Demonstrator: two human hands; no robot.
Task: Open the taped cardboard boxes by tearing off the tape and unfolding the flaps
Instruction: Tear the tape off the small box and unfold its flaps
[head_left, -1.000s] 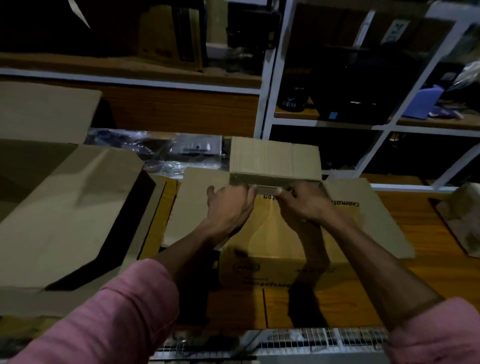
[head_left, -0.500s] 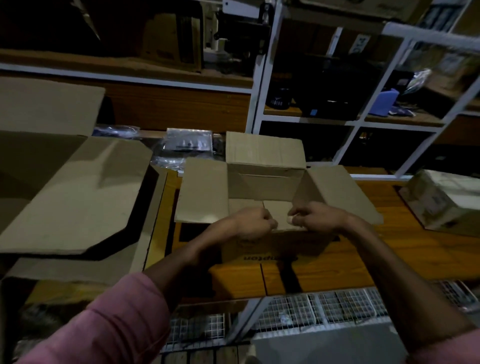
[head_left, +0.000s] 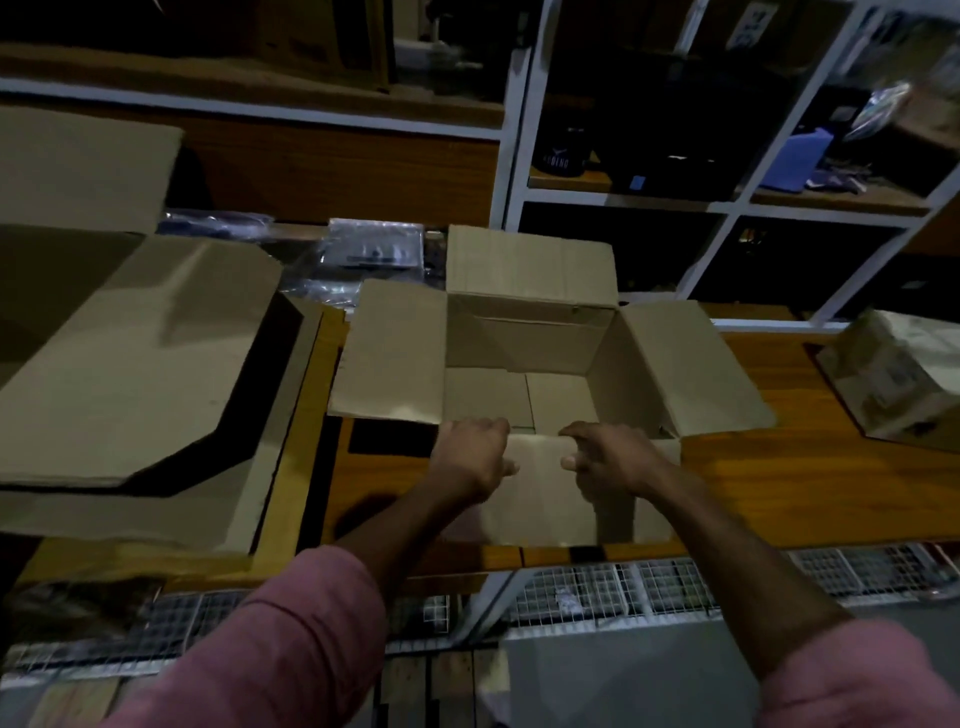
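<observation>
The cardboard box (head_left: 524, 358) stood open on the wooden tabletop (head_left: 810, 483), centred in the head view, with its interior visible down to the bottom panels. The far flap (head_left: 530, 265) stood upright. The left flap (head_left: 389, 353) and the right flap (head_left: 691, 369) lay spread outward to either side. The near flap (head_left: 540, 488) was folded outward and down toward the person, hanging over the front wall of the box.

Both hands were at the hinge edge of the near flap. The left hand (head_left: 470, 457) gripped the flap near the box's left front corner, fingers curled over the edge. The right hand (head_left: 605, 457) pinched the same flap toward the right front corner, with thumb and fingers closed on the cardboard. A bare section of flap lay between the two hands. Pink sleeves (head_left: 291, 639) covered both forearms up from the lower edge of the frame.

A larger opened box (head_left: 130, 364) lay to the left of the task box, just beside it. A further box (head_left: 898, 384) sat on the tabletop at the right, well apart.

No print on the task box could be read. A dark mug (head_left: 563, 156) on the white shelving (head_left: 514, 135) behind carried lettering too blurred to read.
</observation>
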